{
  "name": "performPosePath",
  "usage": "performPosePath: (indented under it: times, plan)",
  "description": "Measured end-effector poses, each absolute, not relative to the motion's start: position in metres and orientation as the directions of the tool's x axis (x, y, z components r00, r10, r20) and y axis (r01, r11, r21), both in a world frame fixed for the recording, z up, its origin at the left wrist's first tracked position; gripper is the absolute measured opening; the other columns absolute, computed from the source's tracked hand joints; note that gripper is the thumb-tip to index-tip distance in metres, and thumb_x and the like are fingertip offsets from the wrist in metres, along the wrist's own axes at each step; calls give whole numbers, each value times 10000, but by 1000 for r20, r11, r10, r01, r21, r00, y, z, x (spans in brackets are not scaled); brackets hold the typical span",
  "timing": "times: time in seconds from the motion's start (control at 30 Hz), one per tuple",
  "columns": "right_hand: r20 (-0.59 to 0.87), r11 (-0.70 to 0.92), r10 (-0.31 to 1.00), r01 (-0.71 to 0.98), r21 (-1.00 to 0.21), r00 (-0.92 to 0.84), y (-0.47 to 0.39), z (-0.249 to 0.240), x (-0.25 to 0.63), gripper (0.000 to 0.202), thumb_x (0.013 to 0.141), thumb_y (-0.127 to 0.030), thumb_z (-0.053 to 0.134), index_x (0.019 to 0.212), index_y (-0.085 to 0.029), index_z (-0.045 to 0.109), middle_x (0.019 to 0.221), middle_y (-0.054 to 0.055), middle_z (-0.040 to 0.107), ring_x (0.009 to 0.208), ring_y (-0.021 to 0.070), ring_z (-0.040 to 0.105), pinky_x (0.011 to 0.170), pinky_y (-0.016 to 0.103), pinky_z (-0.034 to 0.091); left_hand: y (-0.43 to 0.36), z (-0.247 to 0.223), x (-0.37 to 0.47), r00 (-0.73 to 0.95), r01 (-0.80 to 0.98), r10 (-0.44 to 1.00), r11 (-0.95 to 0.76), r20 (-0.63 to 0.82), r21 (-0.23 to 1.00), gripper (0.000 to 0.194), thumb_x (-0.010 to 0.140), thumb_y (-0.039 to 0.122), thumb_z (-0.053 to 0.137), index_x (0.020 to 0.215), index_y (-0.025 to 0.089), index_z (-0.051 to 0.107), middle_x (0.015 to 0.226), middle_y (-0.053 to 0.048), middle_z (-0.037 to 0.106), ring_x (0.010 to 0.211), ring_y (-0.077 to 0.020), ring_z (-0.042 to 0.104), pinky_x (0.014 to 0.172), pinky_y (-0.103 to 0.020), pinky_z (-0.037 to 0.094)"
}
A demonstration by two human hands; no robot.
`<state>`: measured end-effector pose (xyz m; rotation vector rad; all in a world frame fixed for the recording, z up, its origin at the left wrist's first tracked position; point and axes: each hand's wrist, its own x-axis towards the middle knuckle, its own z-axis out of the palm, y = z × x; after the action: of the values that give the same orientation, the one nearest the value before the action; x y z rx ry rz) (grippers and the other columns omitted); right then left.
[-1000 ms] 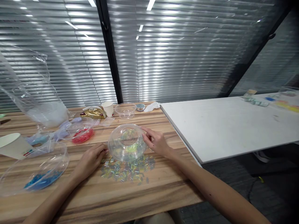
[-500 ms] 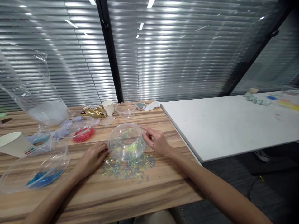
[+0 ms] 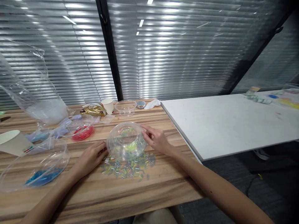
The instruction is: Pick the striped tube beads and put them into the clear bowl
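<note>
Clear plastic bowl (image 3: 115, 144) seen tilted over the wooden table (image 3: 149, 199), just behind and partly above scattered tube beads (image 3: 130, 168). Round face turned toward the camera; outline near circular, so long axis undefined; mouth or base foremost cannot be told. Wall transparent, smooth, ringed, yellow-green showing through. Right rim pinched by the right hand (image 3: 157, 140); left hand (image 3: 93, 155) curled at left rim, grip not discernible.

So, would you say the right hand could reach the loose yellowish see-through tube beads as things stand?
Probably yes: the right hand holds a clear round plastic bowl, but beads lie uncovered in front of it.
</note>
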<state>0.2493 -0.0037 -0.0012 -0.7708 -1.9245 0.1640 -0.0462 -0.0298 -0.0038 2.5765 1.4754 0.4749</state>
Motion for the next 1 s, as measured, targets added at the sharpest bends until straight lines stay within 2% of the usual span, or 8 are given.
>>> performPosePath:
  times: [0.6, 0.83, 1.0]
  plan:
    - [754, 786, 588, 429, -446, -292, -3, -1, 250, 315, 908, -238, 429, 1121, -95, 611, 570, -16, 573, 440, 72, 425, 491, 183, 344, -29, -5, -48, 485, 811, 851, -524, 202, 260, 316, 901, 386, 373, 954, 176, 604, 988, -92, 652, 962, -234, 602, 849, -355, 482]
    - [794, 806, 542, 437, -399, -275, -3, -2, 250, 310, 907, -221, 433, 1112, -74, 612, 553, -22, 553, 420, 70, 406, 473, 190, 331, -28, -6, -49, 494, 796, 835, -547, 242, 261, 278, 899, 359, 380, 877, 189, 598, 904, -68, 652, 884, -214, 605, 777, -314, 482]
    - [798, 802, 543, 442, -401, -261, -4, -1, 250, 302, 905, -216, 431, 1109, -82, 610, 565, -16, 565, 431, 70, 431, 483, 187, 347, -28, -7, -51, 469, 791, 822, -554, 324, 261, 224, 895, 305, 390, 846, 192, 577, 844, -41, 633, 767, -172, 585, 684, -269, 459]
